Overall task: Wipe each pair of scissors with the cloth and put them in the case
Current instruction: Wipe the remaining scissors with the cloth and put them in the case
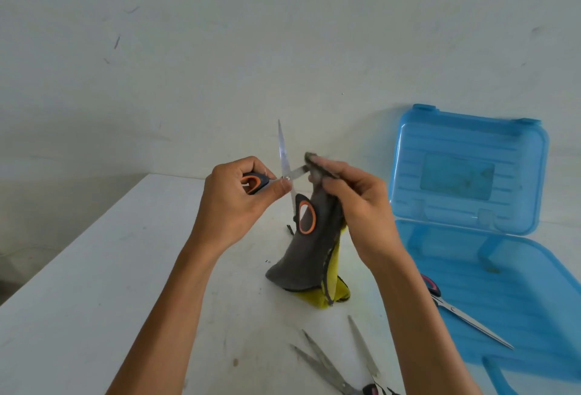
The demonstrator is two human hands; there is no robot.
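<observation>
over the table [94, 269], left hand [234, 202] grips one scissors [283, 149]; right hand [355, 206] pinches one cloth [301, 259].

A white worktop [110, 269] fills the near part of the scene, with a far corner at mid-left. Its surface is scuffed, with faint grey smudges and streaks. A small dark scrap [289, 230] lies near the middle. A tiny dark speck [266, 261] sits a little nearer and to its left, and a dark spot [235, 362] marks the near part. Behind stands a pale wall [283, 33], which bears a few thin scratches [117, 41] at upper left.
</observation>
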